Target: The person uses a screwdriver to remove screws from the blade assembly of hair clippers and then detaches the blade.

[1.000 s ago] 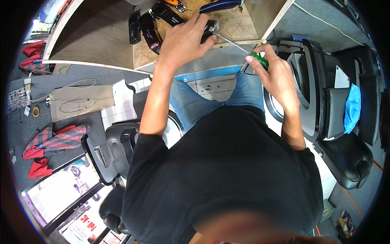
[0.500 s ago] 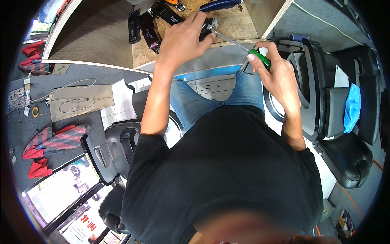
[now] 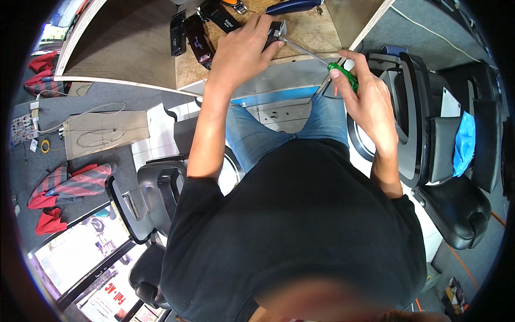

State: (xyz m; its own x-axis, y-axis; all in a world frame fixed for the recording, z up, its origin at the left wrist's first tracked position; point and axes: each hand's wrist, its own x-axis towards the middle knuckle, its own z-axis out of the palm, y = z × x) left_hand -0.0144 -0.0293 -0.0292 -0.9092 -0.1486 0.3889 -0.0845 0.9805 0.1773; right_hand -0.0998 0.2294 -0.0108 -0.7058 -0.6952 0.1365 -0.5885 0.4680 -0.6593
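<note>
On the wooden shelf [image 3: 308,40], my left hand [image 3: 238,56] is closed around a black hair clipper [image 3: 276,32], whose metal blade end faces right. Its body is mostly hidden under my fingers. My right hand [image 3: 370,99] grips the green handle of a screwdriver [image 3: 343,77] between thumb and fingers, beyond the shelf's front edge. The long metal shaft slants up to the left, with its tip at the clipper's blade end. Whether the tip sits in a screw is too small to tell. Left of my left hand lie more clippers, among them a dark maroon one [image 3: 198,43].
Another black clipper [image 3: 220,16], a slim black one [image 3: 177,35] and a dark blue one [image 3: 294,6] lie on the shelf. Wooden side panels [image 3: 357,21] border it. Black salon chairs [image 3: 456,204] stand on either side of me. A striped red cloth [image 3: 75,185] lies on the floor.
My right index finger and thumb have shifted slightly on the screwdriver handle. The clipper stays in my left hand, with the screwdriver tip still against its blade end.
</note>
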